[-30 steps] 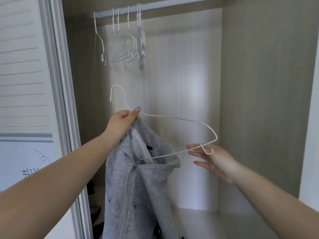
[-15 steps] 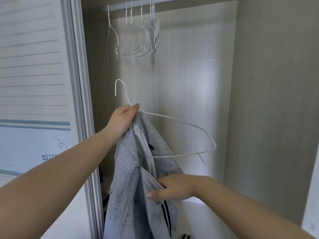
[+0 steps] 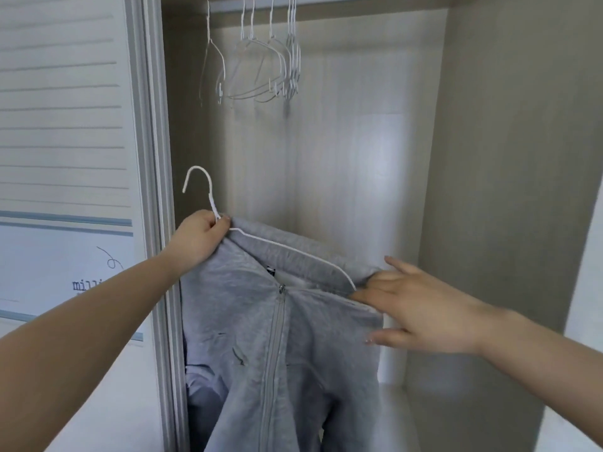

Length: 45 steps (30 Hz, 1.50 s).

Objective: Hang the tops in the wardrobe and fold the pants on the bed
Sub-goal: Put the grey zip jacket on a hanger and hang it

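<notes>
On the sliding door [image 3: 65, 275] at the left, dark lettering reads "mili", cut off by the left forearm. A small black tag inside the grey zip-up top [image 3: 261, 321] collar is too small to read. The left hand [image 3: 199, 238] has a closed grip on the neck of the white wire hanger [image 3: 208, 190] together with the top's collar, holding both up inside the wardrobe [image 3: 489, 190]. The right hand [image 3: 421, 308] has an open grip, its straight fingers spread against the top's right shoulder. Empty hangers [image 3: 261, 60] hang on the rail above

Pale wood-grain panels [image 3: 509, 158], slatted door [image 3: 62, 109]
</notes>
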### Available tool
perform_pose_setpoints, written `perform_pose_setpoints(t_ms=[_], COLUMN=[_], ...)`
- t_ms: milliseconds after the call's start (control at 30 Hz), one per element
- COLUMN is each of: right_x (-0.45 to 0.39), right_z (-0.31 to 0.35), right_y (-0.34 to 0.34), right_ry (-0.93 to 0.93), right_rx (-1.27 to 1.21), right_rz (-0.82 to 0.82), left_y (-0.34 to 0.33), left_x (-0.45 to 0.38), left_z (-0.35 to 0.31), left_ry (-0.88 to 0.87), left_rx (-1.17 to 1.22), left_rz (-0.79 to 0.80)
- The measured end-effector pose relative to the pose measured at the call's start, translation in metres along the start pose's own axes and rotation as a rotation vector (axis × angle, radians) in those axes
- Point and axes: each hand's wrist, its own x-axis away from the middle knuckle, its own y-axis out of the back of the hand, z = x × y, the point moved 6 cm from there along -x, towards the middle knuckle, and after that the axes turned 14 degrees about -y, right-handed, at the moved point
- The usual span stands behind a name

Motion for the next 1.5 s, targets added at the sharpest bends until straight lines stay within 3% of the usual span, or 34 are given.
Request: perform_pose_setpoints(t_ms=[133,233,467,667,867,1000,1133,1200,1300,1333,1433,1500], right_x=[0.004,-0.003,-0.038,-0.016,0.000,0.007,0.016,0.014,0.014,0.013,0.004,-0.011], right_z=[-0.014,-0.015,-0.027,-0.040,-0.055,-0.064,-0.092,-0.101,-0.100,-0.099,-0.089,-0.083], right_y=[0.040,0.056,0.049,0.055,0.067,0.066,0.063,0.058,0.046,0.042,0.030,0.025], right_ry=[0.057,0.068,-0.128,-0.185,-0.242,-0.295,-0.354,-0.442,-0.594,-0.620,-0.635,-0.592], right_rx=[0.043,0.070,-0.064,-0.212,-0.340,-0.416,-0.463,-0.704,-1.291,-1.344,-0.947,-0.654], right_rz=[-0.163,-0.185,-0.117,-0.338,-0.424,-0.352,-0.131,-0.006,0.261,0.337,0.426,0.292], left_y=[-0.028,-0.054,-0.101,-0.089,-0.080,-0.074,-0.059,-0.059,-0.062,-0.063,-0.063,-0.062], left_x=[0.000,0.001,-0.011,-0.015,-0.015,-0.014,-0.011,-0.012,-0.013,-0.014,-0.019,-0.028], left_z=[-0.035,-0.071,-0.166,-0.180,-0.147,-0.142,-0.119,-0.116,-0.116,-0.114,-0.112,-0.110], left_ry=[-0.216,-0.316,-0.428,-0.518,-0.530,-0.581,-0.548,-0.567,-0.596,-0.599,-0.587,-0.565], left_rx=[-0.159,-0.173,-0.007,0.090,0.018,0.060,0.029,0.024,-0.006,-0.010,-0.003,0.013], left_rz=[0.123,0.156,0.160,0.105,0.289,0.261,0.161,0.164,0.166,0.153,0.089,0.058])
